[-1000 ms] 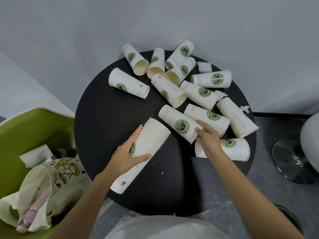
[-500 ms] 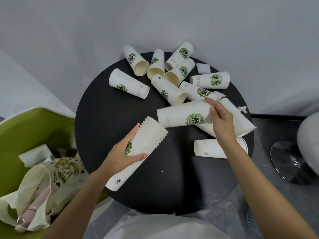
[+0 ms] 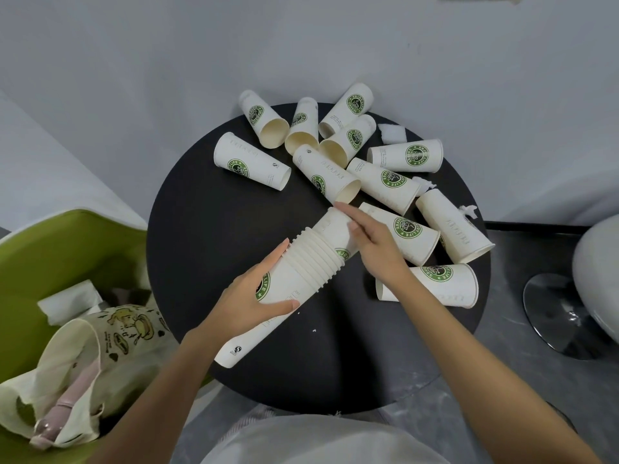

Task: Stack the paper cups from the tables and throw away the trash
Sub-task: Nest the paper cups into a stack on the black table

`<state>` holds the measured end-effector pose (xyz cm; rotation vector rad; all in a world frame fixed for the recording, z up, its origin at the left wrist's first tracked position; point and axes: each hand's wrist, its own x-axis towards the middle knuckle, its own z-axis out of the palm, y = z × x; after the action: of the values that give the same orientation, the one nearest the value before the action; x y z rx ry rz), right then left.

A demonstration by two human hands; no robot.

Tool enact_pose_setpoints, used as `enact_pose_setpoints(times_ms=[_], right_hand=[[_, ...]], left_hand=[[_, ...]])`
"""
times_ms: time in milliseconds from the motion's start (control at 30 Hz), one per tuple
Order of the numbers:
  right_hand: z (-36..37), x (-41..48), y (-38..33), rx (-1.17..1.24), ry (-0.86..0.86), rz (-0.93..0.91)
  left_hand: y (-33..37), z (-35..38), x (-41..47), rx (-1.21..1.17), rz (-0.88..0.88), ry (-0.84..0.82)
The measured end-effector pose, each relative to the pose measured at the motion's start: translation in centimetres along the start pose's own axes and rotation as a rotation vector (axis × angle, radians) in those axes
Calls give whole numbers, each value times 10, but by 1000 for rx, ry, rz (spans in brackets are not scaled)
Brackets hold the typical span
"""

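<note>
A stack of white paper cups [image 3: 303, 267] with green logos lies tilted on the round black table [image 3: 207, 229]. My left hand [image 3: 254, 298] grips the stack around its middle. My right hand [image 3: 370, 241] holds the newest cup [image 3: 335, 226], which sits partly inside the stack's open end. Several loose cups lie on their sides across the far and right parts of the table, such as one [image 3: 251, 160] at far left and one [image 3: 432, 284] near my right forearm. Small crumpled white paper scraps [image 3: 392, 133] lie among them.
A green bin [image 3: 43, 249] stands at the left, holding tissue paper and a printed cloth bag [image 3: 100, 349]. A white chair with a chrome base [image 3: 562, 316] stands at the right. A grey wall runs behind the table.
My right hand lifted a loose cup from the table's right side, swung it left and pushed it into the open end of the stack. My left hand kept hold of the stack.
</note>
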<state>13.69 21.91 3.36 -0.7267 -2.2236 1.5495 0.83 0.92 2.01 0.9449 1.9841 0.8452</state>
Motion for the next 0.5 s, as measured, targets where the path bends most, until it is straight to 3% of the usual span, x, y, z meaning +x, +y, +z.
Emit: enact_pose_setpoints(times_ms=[367,500], right_hand=[[22,-18,-8,151,5,76],[29,-21,2,119,85,77]], left_hand=[[6,8,1,0,6,-5],[10,11,2,29,9,3]])
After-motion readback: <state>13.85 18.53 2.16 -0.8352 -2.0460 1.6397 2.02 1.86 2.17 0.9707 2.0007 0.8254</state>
